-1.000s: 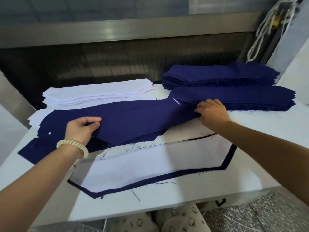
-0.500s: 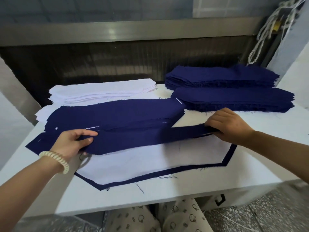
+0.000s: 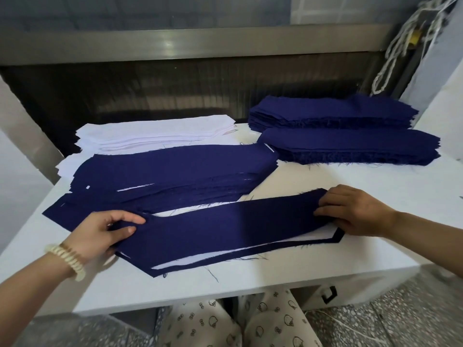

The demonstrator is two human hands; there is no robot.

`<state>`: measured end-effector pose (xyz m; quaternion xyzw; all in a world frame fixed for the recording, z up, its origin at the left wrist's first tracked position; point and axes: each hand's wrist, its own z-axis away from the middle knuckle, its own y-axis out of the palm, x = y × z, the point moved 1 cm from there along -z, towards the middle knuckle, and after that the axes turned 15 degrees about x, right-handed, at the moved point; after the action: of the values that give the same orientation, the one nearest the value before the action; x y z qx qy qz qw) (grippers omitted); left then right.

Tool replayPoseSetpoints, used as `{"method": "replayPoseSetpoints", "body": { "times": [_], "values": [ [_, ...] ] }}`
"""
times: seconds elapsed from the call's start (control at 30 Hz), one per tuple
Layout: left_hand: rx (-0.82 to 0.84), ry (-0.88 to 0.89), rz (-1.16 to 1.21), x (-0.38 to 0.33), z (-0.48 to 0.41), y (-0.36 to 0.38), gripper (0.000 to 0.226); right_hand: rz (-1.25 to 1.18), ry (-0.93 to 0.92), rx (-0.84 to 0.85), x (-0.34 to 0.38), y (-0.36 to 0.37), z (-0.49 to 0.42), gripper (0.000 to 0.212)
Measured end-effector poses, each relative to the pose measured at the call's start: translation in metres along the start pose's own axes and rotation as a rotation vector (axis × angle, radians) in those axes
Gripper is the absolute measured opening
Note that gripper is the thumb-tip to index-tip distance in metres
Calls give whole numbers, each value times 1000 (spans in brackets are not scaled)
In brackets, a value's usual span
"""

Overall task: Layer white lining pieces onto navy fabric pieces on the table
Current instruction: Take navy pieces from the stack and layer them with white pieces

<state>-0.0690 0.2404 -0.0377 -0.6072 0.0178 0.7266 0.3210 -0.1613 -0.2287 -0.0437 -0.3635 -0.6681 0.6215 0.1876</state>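
Compared with half a second back, the navy piece you're carrying is a lot closer to you now. It's off the middle pile and lying over the layered pair at the front of the counter. Both hands have come along with it toward the near edge.

Your left hand pinches the left end, thumb on top and fingers tucked underneath. Your right hand grips the right end, fingers curled over the edge of the cloth. So the hands are well apart, one at each end, with the piece stretched between them and angling away from you toward the right.

Underneath, slivers of the white lining piece poke out along the near side and at the right corner. Below that, the lower navy piece shows as a dark border. The top piece isn't squared up with that border, it sits a bit skewed.

Just behind your hands is the navy stack, with the white lining stack behind it on the left. Two more navy stacks sit at the back right, well clear of your right hand. There's a beaded bracelet on your left wrist.
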Motion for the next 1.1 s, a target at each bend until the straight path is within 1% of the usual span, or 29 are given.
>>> {"method": "replayPoseSetpoints", "body": {
  "times": [0.07,0.13,0.3,0.4,0.5,0.73,0.83,0.9,0.97,1.1],
  "values": [
    [10,-4,-76,1,0,-3,21,-10,-14,-24,0,0,0,53],
    [-1,-16,-72,2,0,-4,21,-10,-13,-46,0,-2,0,52],
    [-52,-24,169,0,5,2,23,28,-49,-98,4,-6,1,46],
    [-53,-25,185,0,8,2,23,25,-66,-104,9,-6,4,45],
    [-42,-17,109,1,10,4,22,9,-79,-82,12,-4,6,47],
    [-6,11,-76,2,11,3,23,-28,-27,-56,15,-1,8,48],
    [5,17,-166,2,12,3,23,-59,32,-7,16,-1,12,38],
    [20,42,-303,1,13,3,24,-97,51,19,17,-2,15,38],
    [34,76,-441,-1,14,3,29,-131,57,26,18,-4,16,46],
    [49,87,-579,-2,14,7,48,-175,136,23,18,-7,15,49]
  ]
}}
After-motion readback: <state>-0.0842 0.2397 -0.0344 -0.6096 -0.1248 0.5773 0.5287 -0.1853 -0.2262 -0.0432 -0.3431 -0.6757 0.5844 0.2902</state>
